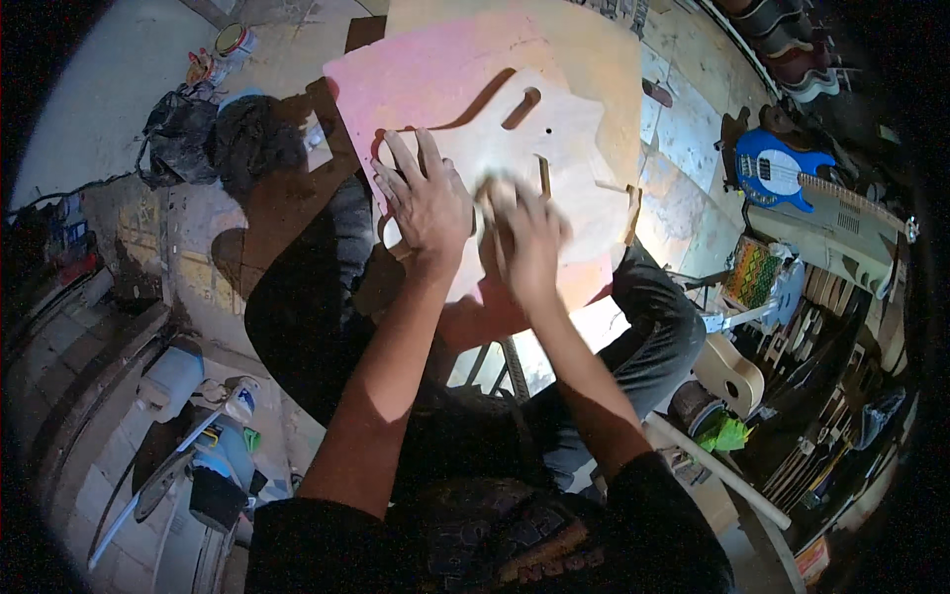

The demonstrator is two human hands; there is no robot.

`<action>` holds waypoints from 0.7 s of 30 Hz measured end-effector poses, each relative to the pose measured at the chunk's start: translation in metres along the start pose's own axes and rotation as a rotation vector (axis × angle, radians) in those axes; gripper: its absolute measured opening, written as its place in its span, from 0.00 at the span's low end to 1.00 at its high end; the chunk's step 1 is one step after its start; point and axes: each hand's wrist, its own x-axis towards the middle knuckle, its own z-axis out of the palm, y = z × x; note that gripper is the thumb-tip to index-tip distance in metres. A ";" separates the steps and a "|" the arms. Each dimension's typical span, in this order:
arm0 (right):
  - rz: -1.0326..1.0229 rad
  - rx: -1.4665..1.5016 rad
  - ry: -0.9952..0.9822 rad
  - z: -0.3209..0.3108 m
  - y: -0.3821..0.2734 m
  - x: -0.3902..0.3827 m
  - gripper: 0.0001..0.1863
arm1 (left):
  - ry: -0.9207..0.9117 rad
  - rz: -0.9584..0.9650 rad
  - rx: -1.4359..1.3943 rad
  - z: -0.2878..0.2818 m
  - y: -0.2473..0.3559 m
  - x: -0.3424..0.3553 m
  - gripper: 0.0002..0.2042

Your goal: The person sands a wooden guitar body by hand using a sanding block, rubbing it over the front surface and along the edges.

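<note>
A pale, flat wooden guitar-body shape (584,168) with cut-out slots and a small hole lies on a pink-and-cream board (445,69) over my lap. My left hand (421,198) rests on its left part, fingers spread and laid flat. My right hand (524,238) is blurred by motion at the middle of the wood, beside a narrow slot, closed round a small light-brown block-like thing (495,190) pressed on the surface. I cannot make out exactly what that thing is.
A blue electric guitar (767,173) lies at the right, above a cream guitar body (727,376) and stacked wooden strips. A long tube (722,470) lies lower right. Dark bags (173,139) and a can (234,40) are upper left; a plastic jug (170,381) is lower left.
</note>
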 end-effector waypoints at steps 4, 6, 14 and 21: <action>-0.018 -0.072 -0.040 -0.001 0.002 -0.002 0.21 | 0.067 0.029 -0.008 0.005 0.002 0.001 0.31; 0.002 -0.064 0.111 0.016 0.010 0.059 0.23 | 0.049 0.006 -0.023 0.005 0.004 -0.005 0.31; 0.273 0.658 0.218 -0.100 0.038 0.043 0.24 | 0.071 -0.006 0.017 -0.003 -0.008 0.008 0.41; 0.620 0.964 0.236 -0.134 0.047 -0.083 0.23 | -0.129 0.003 0.054 -0.024 0.001 0.001 0.68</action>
